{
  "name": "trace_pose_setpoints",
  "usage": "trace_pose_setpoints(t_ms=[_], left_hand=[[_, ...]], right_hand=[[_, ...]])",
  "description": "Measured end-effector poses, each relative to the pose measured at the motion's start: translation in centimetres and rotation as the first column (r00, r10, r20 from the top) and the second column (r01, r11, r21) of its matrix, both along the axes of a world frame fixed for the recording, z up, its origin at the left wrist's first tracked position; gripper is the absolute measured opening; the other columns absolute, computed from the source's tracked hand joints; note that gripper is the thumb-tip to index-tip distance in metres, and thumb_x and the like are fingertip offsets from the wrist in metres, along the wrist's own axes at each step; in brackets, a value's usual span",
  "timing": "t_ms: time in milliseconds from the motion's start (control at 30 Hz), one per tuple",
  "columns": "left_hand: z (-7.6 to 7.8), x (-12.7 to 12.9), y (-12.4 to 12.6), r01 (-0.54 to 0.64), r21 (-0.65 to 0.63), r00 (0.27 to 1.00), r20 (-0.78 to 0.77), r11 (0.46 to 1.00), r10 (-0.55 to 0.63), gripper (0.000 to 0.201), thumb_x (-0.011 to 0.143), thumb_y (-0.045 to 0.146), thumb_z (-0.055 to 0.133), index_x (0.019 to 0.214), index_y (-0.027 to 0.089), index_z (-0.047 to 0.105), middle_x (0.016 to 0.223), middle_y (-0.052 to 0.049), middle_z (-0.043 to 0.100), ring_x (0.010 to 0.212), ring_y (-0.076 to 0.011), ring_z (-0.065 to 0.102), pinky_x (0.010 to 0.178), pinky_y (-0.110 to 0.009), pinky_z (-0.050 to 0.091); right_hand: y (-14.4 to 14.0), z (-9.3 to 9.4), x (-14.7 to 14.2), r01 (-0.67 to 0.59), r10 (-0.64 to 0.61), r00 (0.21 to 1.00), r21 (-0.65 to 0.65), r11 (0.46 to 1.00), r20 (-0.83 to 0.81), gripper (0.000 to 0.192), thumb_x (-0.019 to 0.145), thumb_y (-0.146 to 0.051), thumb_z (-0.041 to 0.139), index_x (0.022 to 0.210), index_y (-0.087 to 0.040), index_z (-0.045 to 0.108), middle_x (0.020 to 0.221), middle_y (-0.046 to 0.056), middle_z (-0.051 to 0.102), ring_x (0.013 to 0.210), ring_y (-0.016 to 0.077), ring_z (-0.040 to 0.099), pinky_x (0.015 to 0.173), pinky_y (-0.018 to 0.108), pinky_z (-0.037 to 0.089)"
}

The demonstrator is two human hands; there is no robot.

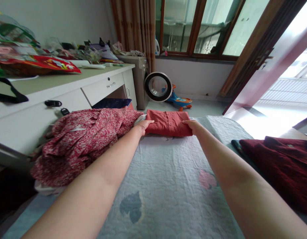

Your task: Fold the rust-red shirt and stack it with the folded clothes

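Observation:
A red shirt [169,123], folded into a neat rectangle with its buttons facing up, is at the far end of the bed. My left hand [144,126] grips its left edge, thumb on top and fingers underneath. At the opposite edge my right hand [190,126] holds it the same way. Beside my left forearm lies a heap of red and white patterned cloth [86,142]. Dark red folded clothes [288,162] rest to the right of my right arm, on top of something dark green.
A pale blue quilted bedcover [165,179] spreads beneath my arms. Along the left runs a white desk [103,88] carrying snack bags and clutter. Past the bed, a washing machine [141,79] has its round door open, near a blue and orange ride-on toy [179,100].

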State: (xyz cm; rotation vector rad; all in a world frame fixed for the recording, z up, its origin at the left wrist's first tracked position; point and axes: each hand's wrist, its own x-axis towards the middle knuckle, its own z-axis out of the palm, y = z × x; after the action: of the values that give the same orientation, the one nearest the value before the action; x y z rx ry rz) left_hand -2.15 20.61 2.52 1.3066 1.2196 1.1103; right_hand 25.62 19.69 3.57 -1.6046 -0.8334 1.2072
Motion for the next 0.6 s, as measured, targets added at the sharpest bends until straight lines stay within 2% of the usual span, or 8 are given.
trace_pose_setpoints(t_ms=[67, 100, 167, 267, 367, 500, 600], left_hand=[[0.5, 0.1, -0.8, 0.061, -0.163, 0.992, 0.120, 0.985, -0.042, 0.036, 0.074, 0.032, 0.068, 0.107, 0.018, 0.067, 0.094, -0.015, 0.074, 0.092, -0.0327, 0.071, 0.079, -0.054, 0.056], [0.8, 0.1, -1.2, 0.079, -0.200, 0.984, 0.175, 0.977, -0.044, 0.040, 0.074, 0.032, 0.068, 0.111, 0.017, 0.066, 0.097, -0.015, 0.074, 0.094, -0.0324, 0.070, 0.081, -0.053, 0.056], [1.4, 0.0, -2.2, 0.075, -0.146, 0.975, 0.217, 0.986, -0.043, 0.047, 0.074, 0.032, 0.069, 0.119, 0.018, 0.062, 0.104, -0.014, 0.074, 0.097, -0.0319, 0.070, 0.084, -0.052, 0.056], [2.5, -0.2, -4.2, 0.083, -0.005, 0.983, 0.164, 0.997, -0.081, 0.055, 0.078, 0.035, 0.066, 0.129, 0.020, 0.055, 0.110, -0.011, 0.073, 0.099, -0.0303, 0.069, 0.086, -0.050, 0.056], [3.5, -0.6, -6.8, 0.113, 0.044, 0.984, 0.130, 0.993, -0.118, 0.057, 0.079, 0.034, 0.064, 0.133, 0.020, 0.051, 0.110, -0.011, 0.073, 0.098, -0.0295, 0.070, 0.086, -0.049, 0.057], [4.6, -1.3, -11.5, 0.119, 0.063, 0.964, 0.230, 0.991, -0.130, 0.051, 0.078, 0.031, 0.067, 0.126, 0.016, 0.058, 0.102, -0.013, 0.074, 0.094, -0.0312, 0.071, 0.088, -0.052, 0.056], [5.1, -2.1, -15.7, 0.080, 0.106, 0.966, 0.238, 0.991, -0.103, 0.051, 0.076, 0.031, 0.070, 0.124, 0.017, 0.060, 0.100, -0.011, 0.075, 0.098, -0.0313, 0.070, 0.092, -0.051, 0.055]], right_hand=[[-0.9, 0.7, -0.1, -0.020, 0.024, 0.998, 0.058, 0.998, -0.059, 0.018, 0.064, -0.018, 0.067, 0.081, -0.019, 0.063, 0.076, 0.007, 0.072, 0.073, 0.0237, 0.069, 0.065, 0.038, 0.058], [-1.4, 1.1, -0.2, -0.024, 0.031, 0.996, 0.084, 0.996, -0.080, 0.019, 0.064, -0.017, 0.067, 0.083, -0.020, 0.063, 0.078, 0.007, 0.072, 0.074, 0.0235, 0.069, 0.066, 0.037, 0.058], [-2.6, 1.8, -0.2, -0.027, 0.041, 0.994, 0.131, 0.991, -0.106, 0.022, 0.064, -0.018, 0.067, 0.085, -0.020, 0.063, 0.080, 0.006, 0.072, 0.076, 0.0234, 0.069, 0.068, 0.037, 0.058], [-4.9, 2.6, -0.2, -0.017, 0.050, 0.987, 0.208, 0.978, -0.153, 0.026, 0.062, -0.020, 0.069, 0.087, -0.021, 0.063, 0.081, 0.005, 0.072, 0.076, 0.0234, 0.068, 0.070, 0.038, 0.058], [-7.9, 3.1, -0.3, 0.011, 0.047, 0.976, 0.265, 0.964, -0.212, 0.032, 0.058, -0.021, 0.073, 0.089, -0.021, 0.064, 0.080, 0.003, 0.072, 0.073, 0.0229, 0.068, 0.071, 0.039, 0.057], [-12.9, 3.4, -0.9, 0.024, 0.045, 0.979, 0.332, 0.943, -0.200, 0.041, 0.057, -0.028, 0.078, 0.095, -0.021, 0.064, 0.080, 0.003, 0.072, 0.071, 0.0228, 0.067, 0.069, 0.038, 0.056], [-17.1, 3.8, -1.6, 0.021, 0.052, 0.976, 0.326, 0.945, -0.212, 0.041, 0.059, -0.032, 0.079, 0.096, -0.021, 0.065, 0.082, 0.003, 0.073, 0.069, 0.0225, 0.068, 0.067, 0.037, 0.056]])
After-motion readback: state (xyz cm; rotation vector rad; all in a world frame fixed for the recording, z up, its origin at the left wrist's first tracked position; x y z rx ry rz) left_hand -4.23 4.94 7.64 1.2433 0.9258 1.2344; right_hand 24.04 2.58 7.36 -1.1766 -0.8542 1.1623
